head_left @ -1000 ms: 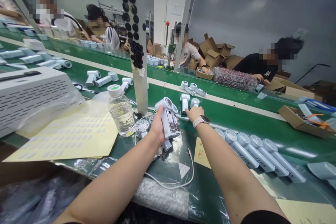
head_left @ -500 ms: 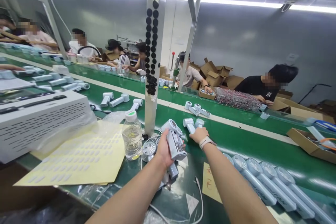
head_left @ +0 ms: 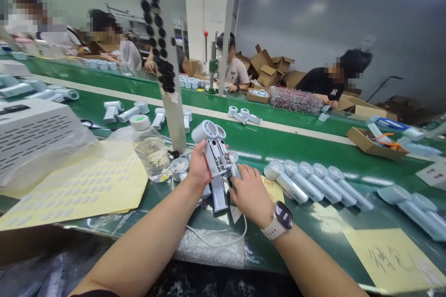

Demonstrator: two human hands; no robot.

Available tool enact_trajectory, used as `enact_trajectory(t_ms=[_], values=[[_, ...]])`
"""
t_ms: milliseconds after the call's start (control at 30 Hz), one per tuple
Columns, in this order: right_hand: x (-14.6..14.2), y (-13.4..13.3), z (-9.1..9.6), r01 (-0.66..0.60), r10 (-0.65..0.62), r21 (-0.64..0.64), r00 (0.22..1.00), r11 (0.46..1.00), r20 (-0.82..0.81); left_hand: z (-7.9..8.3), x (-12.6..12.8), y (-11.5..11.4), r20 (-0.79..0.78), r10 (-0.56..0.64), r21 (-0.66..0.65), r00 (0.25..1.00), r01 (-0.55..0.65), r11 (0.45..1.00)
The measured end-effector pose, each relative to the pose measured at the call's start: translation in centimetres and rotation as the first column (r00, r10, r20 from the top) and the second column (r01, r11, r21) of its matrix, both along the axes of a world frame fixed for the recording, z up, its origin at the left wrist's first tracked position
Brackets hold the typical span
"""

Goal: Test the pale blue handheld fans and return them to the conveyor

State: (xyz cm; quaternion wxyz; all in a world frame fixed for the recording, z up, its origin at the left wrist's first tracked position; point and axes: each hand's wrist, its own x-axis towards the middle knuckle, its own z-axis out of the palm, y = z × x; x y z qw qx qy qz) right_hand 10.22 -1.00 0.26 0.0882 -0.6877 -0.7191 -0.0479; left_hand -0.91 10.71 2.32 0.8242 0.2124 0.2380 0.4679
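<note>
fans occupy both hands: the left hand holds two, the right hand at least one.

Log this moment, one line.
left hand: holds two open-handled fans | right hand: at another fan, grip unclear | right side: fan row | left side: bottle
</note>
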Motion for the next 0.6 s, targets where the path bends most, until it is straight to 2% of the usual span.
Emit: enact_trajectory(t_ms=[133,300,500,600], values=[[-0.4,0.6,-1.3,-0.013,0.006,0.080,0.996,0.997,0.084,-0.4,0.2,0.6,-0.033,0.018,0.074,0.999,-0.016,0.997],[-1.3,0.4,-3.2,-0.133,0.125,0.154,0.990,0.979,0.063,-0.7,0.4,0.9,-0.067,0.049,0.206,0.997,-0.035,0.978],[-0.8,-0.3,-2.9,-0.176,0.178,0.177,0.984,0.968,0.003,-0.3,0.7,-0.1,-0.208,-0.034,0.361,0.978,0.109,0.926],[-0.6,-0.5,-2.6,-0.169,0.175,0.180,0.984,0.969,-0.018,0.0,0.9,-0.8,-0.227,-0.054,0.417,0.972,0.147,0.897]])
